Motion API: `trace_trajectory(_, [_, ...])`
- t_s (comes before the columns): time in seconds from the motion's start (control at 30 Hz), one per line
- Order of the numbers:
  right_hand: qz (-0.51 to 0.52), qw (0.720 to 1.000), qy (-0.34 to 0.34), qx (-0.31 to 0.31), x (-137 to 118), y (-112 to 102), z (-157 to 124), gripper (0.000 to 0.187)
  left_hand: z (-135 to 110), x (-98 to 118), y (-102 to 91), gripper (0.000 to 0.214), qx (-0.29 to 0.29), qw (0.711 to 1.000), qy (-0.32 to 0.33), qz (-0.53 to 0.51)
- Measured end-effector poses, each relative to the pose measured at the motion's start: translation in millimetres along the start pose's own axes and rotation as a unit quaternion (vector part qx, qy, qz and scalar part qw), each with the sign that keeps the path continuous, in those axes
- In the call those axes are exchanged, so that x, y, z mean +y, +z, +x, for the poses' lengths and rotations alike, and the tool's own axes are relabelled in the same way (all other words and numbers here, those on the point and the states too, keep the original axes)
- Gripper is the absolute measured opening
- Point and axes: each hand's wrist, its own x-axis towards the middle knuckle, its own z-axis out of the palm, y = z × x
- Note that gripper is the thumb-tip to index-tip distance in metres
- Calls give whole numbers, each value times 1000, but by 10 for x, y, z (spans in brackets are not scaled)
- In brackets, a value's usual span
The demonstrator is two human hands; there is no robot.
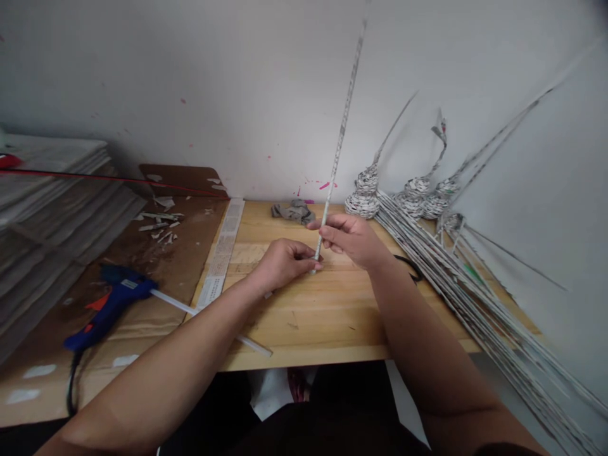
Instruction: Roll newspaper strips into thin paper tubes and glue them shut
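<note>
A long thin rolled newspaper tube [341,136] stands nearly upright over the wooden table, its top leaning a little to the right. My left hand [286,263] pinches its bottom end between thumb and fingers. Slightly higher up, my right hand [350,237] is closed around the same tube with thumb and fingertips. A crumpled grey cloth [293,211] lies just behind my hands. To the left is a flat printed paper strip [223,247].
A blue hot glue gun [111,304] with a glue stick in it lies on cardboard at left, near stacked paper [52,209]. Woven newspaper gourd shapes [363,195] stand along the wall. A bundle of paper tubes [456,291] crosses the right side, overhanging the table edge.
</note>
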Motion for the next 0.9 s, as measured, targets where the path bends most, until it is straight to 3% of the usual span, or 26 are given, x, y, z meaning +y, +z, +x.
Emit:
trace_trajectory(0.07, [-2, 1000, 8, -16, -11, -13, -8, 31, 5, -13, 7, 27, -5, 1000, 6, -7])
trace_trajectory(0.27, [-38, 996, -34, 72, -2, 25, 11, 34, 6, -11, 17, 24, -3, 1000, 11, -3])
trace_trajectory(0.43, [-48, 999, -8, 5, -21, 8, -7, 27, 0, 5, 18, 23, 2, 1000, 2, 0])
trace_trajectory(0.6, [-95, 990, -38, 95, -6, 7, 2, 32, 13, -16, 20, 23, 6, 1000, 11, -10])
trace_trajectory(0.67, [-82, 993, -37, 78, -16, 1, -3, 30, 12, -17, 15, 24, 6, 1000, 9, -1])
trace_trajectory(0.8, [-76, 997, -19, -16, -45, -27, -24, 28, 7, -15, 10, 24, -5, 1000, 12, -4])
trace_trajectory(0.9, [-92, 995, -31, 23, -36, -28, -21, 27, 3, -5, 8, 23, -24, 1000, 15, -12])
